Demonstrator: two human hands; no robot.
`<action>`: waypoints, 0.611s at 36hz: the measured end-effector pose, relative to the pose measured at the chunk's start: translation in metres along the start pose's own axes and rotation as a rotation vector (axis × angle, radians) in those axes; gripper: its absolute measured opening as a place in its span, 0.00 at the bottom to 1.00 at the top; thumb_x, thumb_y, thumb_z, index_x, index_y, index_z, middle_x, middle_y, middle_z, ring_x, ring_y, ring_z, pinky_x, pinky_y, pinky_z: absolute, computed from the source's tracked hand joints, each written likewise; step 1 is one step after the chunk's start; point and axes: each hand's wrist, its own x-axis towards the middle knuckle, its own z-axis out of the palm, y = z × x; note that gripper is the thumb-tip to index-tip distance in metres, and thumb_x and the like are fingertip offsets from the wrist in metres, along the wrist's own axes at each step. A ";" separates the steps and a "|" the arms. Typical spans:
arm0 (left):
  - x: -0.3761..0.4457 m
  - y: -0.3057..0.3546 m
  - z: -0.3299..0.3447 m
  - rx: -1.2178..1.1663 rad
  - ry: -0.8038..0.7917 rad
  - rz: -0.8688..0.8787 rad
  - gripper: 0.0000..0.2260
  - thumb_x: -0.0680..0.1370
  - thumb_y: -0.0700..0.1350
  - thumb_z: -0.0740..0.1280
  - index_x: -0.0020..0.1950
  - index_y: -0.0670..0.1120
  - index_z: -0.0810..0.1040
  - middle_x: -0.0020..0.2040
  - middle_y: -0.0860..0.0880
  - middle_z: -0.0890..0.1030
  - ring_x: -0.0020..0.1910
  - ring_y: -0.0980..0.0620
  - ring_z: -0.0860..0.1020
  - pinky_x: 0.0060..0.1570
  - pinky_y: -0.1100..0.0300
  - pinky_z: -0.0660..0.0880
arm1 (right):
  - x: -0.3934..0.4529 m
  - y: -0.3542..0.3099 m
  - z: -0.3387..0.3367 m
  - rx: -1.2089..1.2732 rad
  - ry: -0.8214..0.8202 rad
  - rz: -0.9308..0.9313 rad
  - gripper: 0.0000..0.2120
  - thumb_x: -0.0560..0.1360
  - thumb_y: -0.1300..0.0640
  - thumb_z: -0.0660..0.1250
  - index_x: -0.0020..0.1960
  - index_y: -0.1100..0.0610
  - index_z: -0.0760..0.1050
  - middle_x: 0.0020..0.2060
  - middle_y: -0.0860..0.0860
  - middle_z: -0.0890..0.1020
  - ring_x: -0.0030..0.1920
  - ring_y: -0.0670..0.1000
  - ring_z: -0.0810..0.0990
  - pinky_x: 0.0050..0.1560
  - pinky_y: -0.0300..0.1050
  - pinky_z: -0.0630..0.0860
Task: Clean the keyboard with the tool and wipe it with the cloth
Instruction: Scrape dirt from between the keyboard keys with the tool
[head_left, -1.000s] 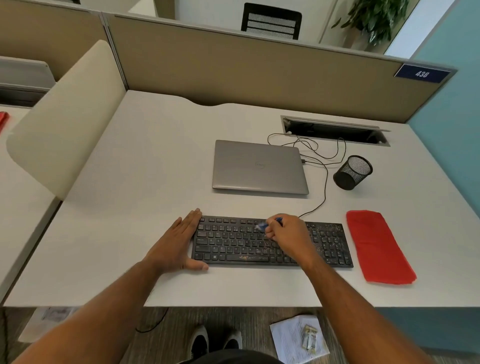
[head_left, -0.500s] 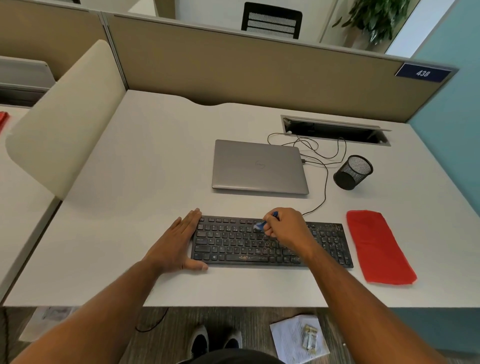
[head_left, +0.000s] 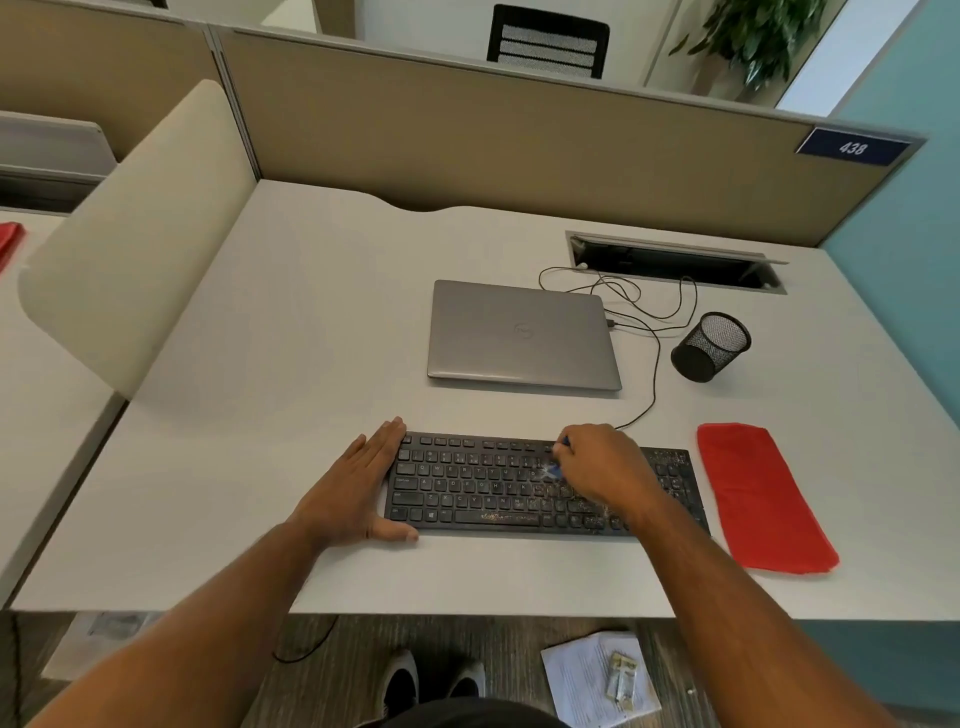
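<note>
A black keyboard (head_left: 467, 486) lies near the front edge of the white desk (head_left: 260, 415), with pale crumbs on its space bar and right half. My right hand (head_left: 605, 467) grips a small blue brush tool (head_left: 555, 470) whose bristles touch the keys right of the middle. Most of the tool is hidden in my fist. My left hand (head_left: 358, 486) lies flat against the keyboard's left end, fingers straight, thumb along the front edge. A red cloth (head_left: 758, 496) lies flat on the desk just right of the keyboard.
A closed grey laptop (head_left: 522, 335) sits behind the keyboard, with cables (head_left: 649, 312) running to a slot (head_left: 675, 262) in the desk. A black mesh cup (head_left: 711, 345) stands at the right. Beige partitions (head_left: 493, 140) bound the back and left. Papers (head_left: 597, 680) lie on the floor.
My right hand has shifted a little to the right and toward me with the brush, sweeping across the keys. My left hand and the keyboard have stayed in place.
</note>
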 end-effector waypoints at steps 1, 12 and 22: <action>0.000 0.000 0.000 0.000 0.000 0.002 0.65 0.65 0.82 0.67 0.83 0.52 0.32 0.84 0.55 0.36 0.81 0.61 0.35 0.79 0.62 0.34 | 0.000 0.001 -0.002 0.044 0.012 0.014 0.12 0.84 0.50 0.61 0.56 0.52 0.82 0.44 0.47 0.83 0.41 0.44 0.79 0.48 0.45 0.78; 0.000 0.000 0.001 -0.011 0.007 0.004 0.65 0.65 0.82 0.67 0.84 0.51 0.34 0.84 0.54 0.38 0.82 0.59 0.37 0.80 0.60 0.35 | -0.003 0.004 0.009 0.236 0.006 0.053 0.09 0.83 0.51 0.63 0.55 0.50 0.81 0.44 0.47 0.85 0.42 0.47 0.81 0.50 0.48 0.81; -0.001 0.000 0.001 -0.019 0.008 0.006 0.64 0.64 0.83 0.66 0.83 0.52 0.33 0.84 0.55 0.37 0.82 0.60 0.37 0.80 0.59 0.36 | -0.009 -0.005 0.017 0.196 -0.006 0.038 0.11 0.84 0.51 0.61 0.55 0.53 0.82 0.41 0.45 0.82 0.38 0.43 0.77 0.41 0.40 0.72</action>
